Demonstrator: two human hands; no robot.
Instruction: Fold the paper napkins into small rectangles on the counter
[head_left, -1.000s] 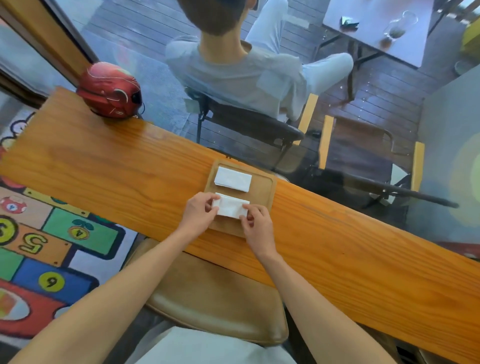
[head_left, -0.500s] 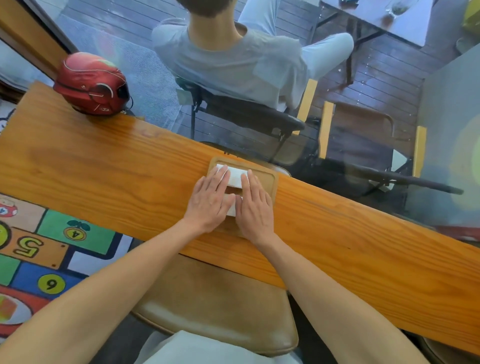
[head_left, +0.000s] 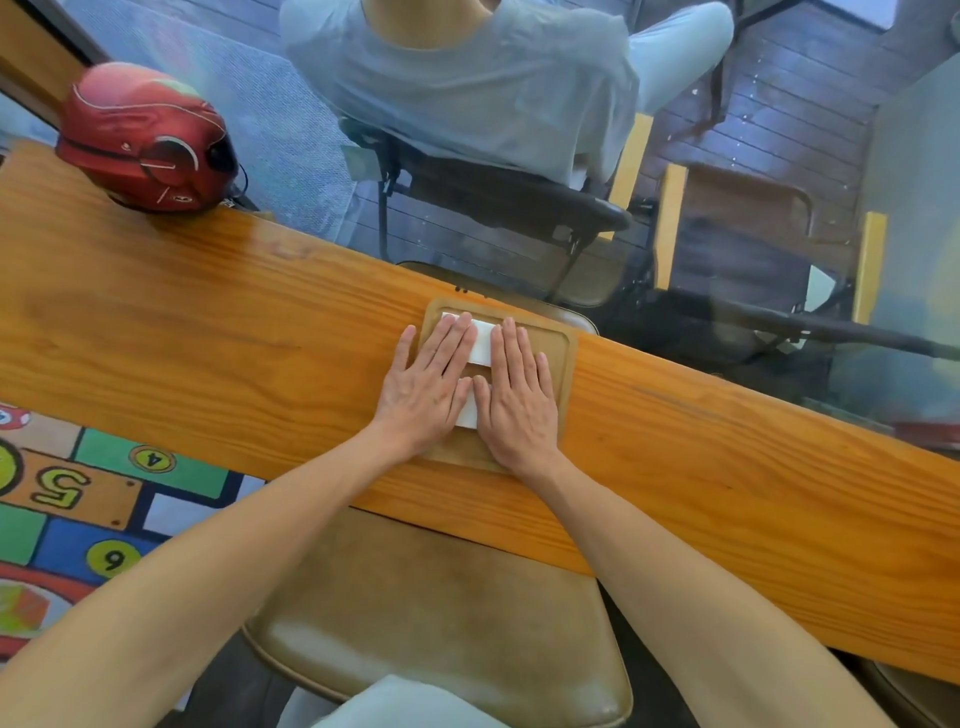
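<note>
Two folded white napkins lie on a small wooden tray (head_left: 563, 358) on the wooden counter (head_left: 208, 332). The far napkin (head_left: 483, 343) shows between my fingers. The near napkin (head_left: 466, 413) is mostly hidden, with a strip of it visible between my palms. My left hand (head_left: 428, 387) and my right hand (head_left: 517, 395) lie flat side by side on the napkins, palms down, fingers straight and pointing away from me. Neither hand grips anything.
A red helmet (head_left: 143, 140) sits on the counter's far left. Beyond the glass a person sits in a chair with their back to me. A brown padded stool (head_left: 431, 613) is under my arms. A colourful number mat (head_left: 67, 499) covers the floor at left.
A second ago my fingertips pinched the near napkin's ends. Both hands then laid flat over the two napkins and stay pressed there; the view has shifted slightly.
</note>
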